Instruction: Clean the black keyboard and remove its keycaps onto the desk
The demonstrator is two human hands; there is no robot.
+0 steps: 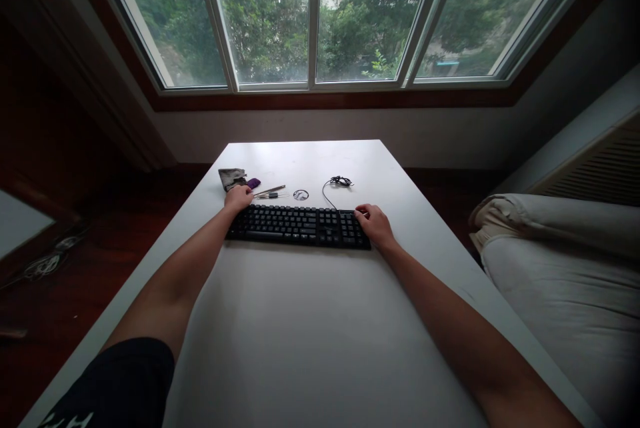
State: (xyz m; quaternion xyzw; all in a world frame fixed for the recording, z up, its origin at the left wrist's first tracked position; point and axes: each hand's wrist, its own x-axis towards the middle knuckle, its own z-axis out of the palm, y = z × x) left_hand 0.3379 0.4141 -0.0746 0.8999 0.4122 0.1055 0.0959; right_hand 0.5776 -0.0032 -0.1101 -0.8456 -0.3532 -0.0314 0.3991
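A black keyboard (300, 225) lies flat across the white table, its keys facing up. At its left end, my left hand (239, 198) is closed on the far corner, fingers curled over the edge. My right hand (375, 223) grips the opposite end, with the fingertips at the far right corner. From the keyboard's back edge a thin black cable runs to a small coil (341, 181). Just beyond my left hand are a crumpled grey cloth (232, 178) and a small purple item (253, 183).
Behind the keyboard lie several thin stick-like tools (270, 192) and a small round ring-shaped item (301, 195). The white table (310, 321) stands before a wide window (315, 21). To the right is a pale padded piece of furniture (555, 275); white cables (47, 265) lie on the floor at left.
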